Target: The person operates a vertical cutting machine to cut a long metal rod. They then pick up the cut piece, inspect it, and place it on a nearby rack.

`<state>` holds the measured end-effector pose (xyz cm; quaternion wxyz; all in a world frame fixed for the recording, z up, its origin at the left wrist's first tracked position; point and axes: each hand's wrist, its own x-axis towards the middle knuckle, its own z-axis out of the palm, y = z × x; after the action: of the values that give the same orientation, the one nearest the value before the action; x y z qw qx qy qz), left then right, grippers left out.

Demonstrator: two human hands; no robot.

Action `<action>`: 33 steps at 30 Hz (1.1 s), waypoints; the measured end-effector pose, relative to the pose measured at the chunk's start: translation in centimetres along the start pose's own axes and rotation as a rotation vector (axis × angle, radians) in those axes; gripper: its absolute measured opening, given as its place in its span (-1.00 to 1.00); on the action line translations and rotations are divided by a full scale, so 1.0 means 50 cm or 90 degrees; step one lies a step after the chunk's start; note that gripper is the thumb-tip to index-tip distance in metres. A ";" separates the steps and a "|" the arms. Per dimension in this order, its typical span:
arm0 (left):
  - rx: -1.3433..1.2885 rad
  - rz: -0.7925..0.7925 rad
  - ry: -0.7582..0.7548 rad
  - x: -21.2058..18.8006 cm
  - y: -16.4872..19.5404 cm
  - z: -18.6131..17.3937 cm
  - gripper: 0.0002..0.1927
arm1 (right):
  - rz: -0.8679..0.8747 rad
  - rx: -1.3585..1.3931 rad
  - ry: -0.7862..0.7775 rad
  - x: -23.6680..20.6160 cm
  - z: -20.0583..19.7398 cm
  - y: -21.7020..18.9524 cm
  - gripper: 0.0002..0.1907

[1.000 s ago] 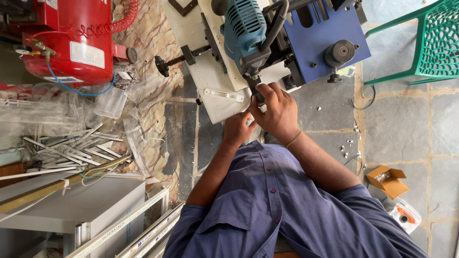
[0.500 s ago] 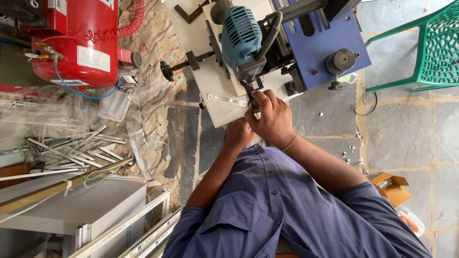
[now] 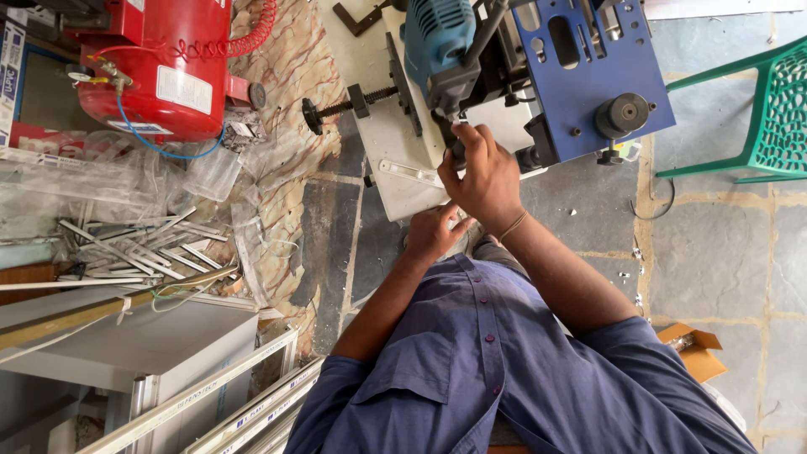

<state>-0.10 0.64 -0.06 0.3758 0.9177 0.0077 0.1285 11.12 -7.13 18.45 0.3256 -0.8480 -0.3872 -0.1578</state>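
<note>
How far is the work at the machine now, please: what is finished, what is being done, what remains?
Done: a pale strip lies on the white machine table. In hand: the right hand grips a dark part under the teal motor; the left hand waits just below. Left: whether the strip is machined cannot be told; long profiles lie unused, probably.

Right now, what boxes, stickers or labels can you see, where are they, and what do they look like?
Label: pale rectangle stuck on the red tank, top left.
Cardboard box: open, orange-brown, on the stone floor at the right.
Printed box: white and blue, at the far left edge.
Printed strips: long, white, bottom left.
No screens in view.
</note>
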 end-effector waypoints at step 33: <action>-0.024 -0.048 -0.002 0.006 0.023 -0.019 -0.20 | 0.124 0.670 -0.040 0.043 0.090 0.113 -0.61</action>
<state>-0.14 0.50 1.46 0.3975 0.9098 0.0391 0.1130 16.86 -5.66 13.81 0.7084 -0.6062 -0.3430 0.1139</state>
